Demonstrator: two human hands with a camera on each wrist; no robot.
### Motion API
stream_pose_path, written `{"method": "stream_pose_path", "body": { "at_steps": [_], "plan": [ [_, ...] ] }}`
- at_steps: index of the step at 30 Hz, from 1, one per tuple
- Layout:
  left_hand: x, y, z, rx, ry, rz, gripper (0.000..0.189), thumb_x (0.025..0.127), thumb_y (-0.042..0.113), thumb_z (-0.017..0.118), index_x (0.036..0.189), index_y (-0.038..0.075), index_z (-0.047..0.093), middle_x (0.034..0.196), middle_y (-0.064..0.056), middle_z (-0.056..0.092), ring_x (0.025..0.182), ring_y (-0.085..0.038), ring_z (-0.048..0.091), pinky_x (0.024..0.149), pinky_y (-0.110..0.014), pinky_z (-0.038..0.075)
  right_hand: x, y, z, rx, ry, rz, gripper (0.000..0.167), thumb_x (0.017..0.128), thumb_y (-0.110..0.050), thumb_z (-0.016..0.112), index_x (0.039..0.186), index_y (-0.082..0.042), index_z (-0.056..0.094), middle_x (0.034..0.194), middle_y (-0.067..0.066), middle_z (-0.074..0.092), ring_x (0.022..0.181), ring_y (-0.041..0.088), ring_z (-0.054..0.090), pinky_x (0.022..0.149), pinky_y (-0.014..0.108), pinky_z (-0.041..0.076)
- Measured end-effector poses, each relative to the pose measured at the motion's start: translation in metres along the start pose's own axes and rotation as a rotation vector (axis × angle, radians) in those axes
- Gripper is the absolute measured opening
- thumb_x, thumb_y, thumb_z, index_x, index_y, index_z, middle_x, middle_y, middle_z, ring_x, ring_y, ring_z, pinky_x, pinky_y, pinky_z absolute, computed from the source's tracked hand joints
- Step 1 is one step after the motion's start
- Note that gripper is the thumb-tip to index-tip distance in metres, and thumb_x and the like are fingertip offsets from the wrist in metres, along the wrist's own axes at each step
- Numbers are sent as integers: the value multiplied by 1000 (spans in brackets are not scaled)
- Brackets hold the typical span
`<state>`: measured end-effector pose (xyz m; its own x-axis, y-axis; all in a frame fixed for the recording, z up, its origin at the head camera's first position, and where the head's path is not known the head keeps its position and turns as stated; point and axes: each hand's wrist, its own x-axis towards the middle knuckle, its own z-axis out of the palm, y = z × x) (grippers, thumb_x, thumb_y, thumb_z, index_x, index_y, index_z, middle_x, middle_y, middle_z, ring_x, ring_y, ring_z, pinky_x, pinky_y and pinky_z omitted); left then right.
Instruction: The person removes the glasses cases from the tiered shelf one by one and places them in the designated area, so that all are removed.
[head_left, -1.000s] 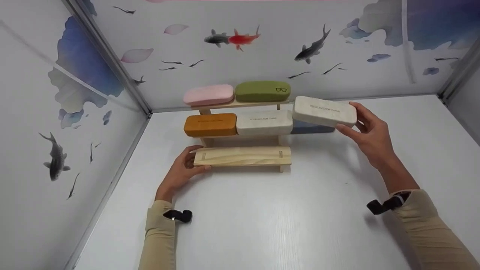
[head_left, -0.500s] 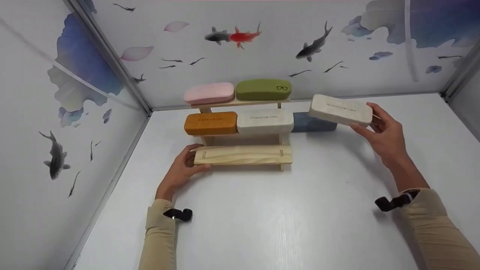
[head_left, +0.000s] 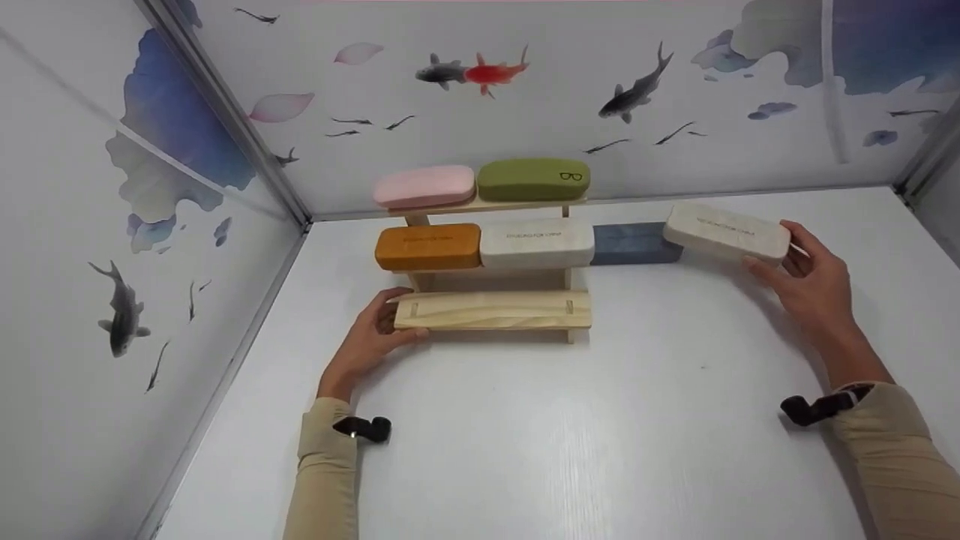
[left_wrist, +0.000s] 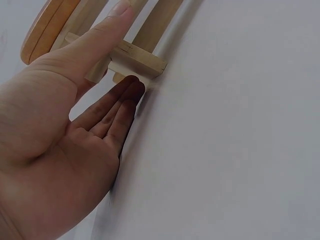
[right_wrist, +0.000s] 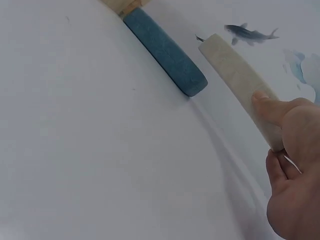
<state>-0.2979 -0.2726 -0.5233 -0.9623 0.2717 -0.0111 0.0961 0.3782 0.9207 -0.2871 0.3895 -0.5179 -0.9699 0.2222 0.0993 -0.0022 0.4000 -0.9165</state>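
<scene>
My right hand (head_left: 814, 289) pinches the right end of a cream glasses case (head_left: 726, 232), thumb on the front side. In the right wrist view this case (right_wrist: 240, 82) is raised off the table, beside and apart from a blue glasses case (right_wrist: 167, 52). The left hand (head_left: 367, 341) holds the left end of the lowest shelf on a stepped wooden rack (head_left: 491, 311). Its thumb lies along the shelf front, while the other fingers reach beneath, as the left wrist view shows. An orange case (head_left: 427, 247) and another cream case (head_left: 537, 244) sit on the middle shelf.
Along the top shelf lie a pink case (head_left: 424, 186) and a green case (head_left: 534, 180) with a glasses mark. The blue case rests on the white table (head_left: 525, 442), right of the rack. Printed wall panels (head_left: 360, 165) stand behind and at the left.
The right hand has carried the cream case rightward and slightly down, away from the rack, uncovering more of the blue case. The left hand keeps its hold on the shelf.
</scene>
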Motion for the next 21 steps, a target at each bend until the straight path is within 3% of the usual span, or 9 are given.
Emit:
{"method": "stream_pose_path", "body": {
  "at_steps": [5, 11, 21],
  "plan": [
    [-1, 0, 0, -6, 2, 4, 78, 89, 35, 93, 155, 32, 51, 147, -7, 63, 132, -25, 64, 114, -45, 49, 1, 7, -7, -40, 14, -4, 89, 100, -37, 79, 172, -34, 28, 174, 8, 33, 165, 23, 33, 122, 14, 35],
    [-1, 2, 1, -14, -4, 2, 79, 89, 36, 93, 155, 33, 51, 147, -7, 63, 133, -25, 63, 115, -46, 49, 1, 14, -18, -49, 27, 13, 89, 100, -37, 79, 172, -32, 27, 168, 0, 38, 164, 22, 35, 119, 12, 36],
    [0, -1, 0, -25, -2, 0, 79, 88, 35, 93, 155, 32, 50, 148, -7, 63, 136, -25, 63, 115, -42, 49, 3, 26, -28, -203, -21, -31, 92, 99, -48, 77, 173, -31, 25, 178, 11, 30, 164, 34, 30, 110, 0, 33]
  ]
}}
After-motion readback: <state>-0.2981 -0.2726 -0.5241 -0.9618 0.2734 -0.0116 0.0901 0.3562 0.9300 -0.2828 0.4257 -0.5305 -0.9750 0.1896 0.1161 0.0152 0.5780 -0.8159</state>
